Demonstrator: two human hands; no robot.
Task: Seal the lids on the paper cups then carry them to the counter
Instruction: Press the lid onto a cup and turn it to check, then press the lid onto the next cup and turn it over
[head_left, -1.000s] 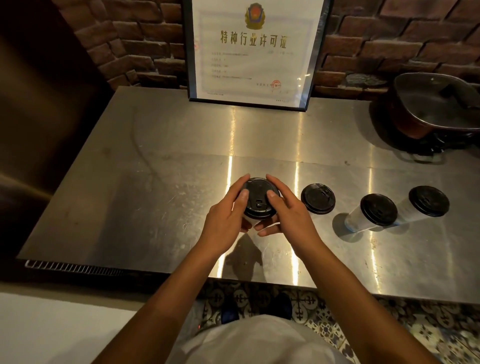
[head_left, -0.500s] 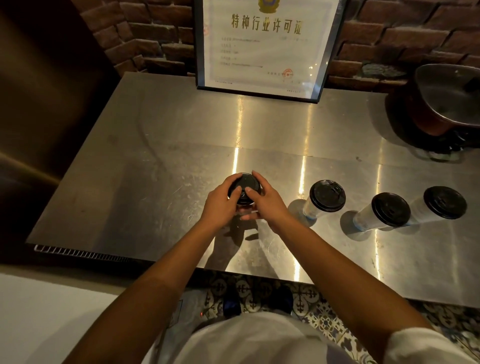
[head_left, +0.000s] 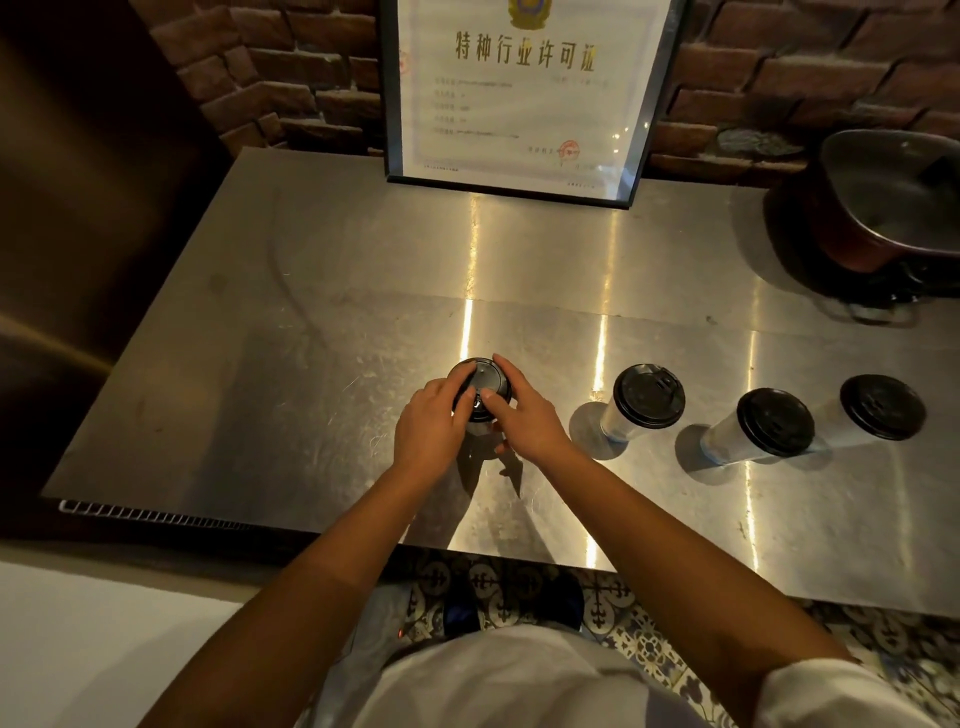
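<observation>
A paper cup with a black lid stands on the steel table near the middle. My left hand wraps its left side, thumb on the lid. My right hand grips the right side, with its thumb pressing the lid top. The cup's wall is mostly hidden by both hands. To the right stand three white paper cups with black lids: one nearest, another beyond it, and the last at far right.
A framed certificate leans against the brick wall at the back. A dark metal pot sits at the back right corner. A dark panel borders the table's left side. Patterned floor tiles show below the front edge.
The view has pulled back and up, so the cup looks farther away. Both hands stay on the lidded cup, and my thumbs have closed in over the lid.
</observation>
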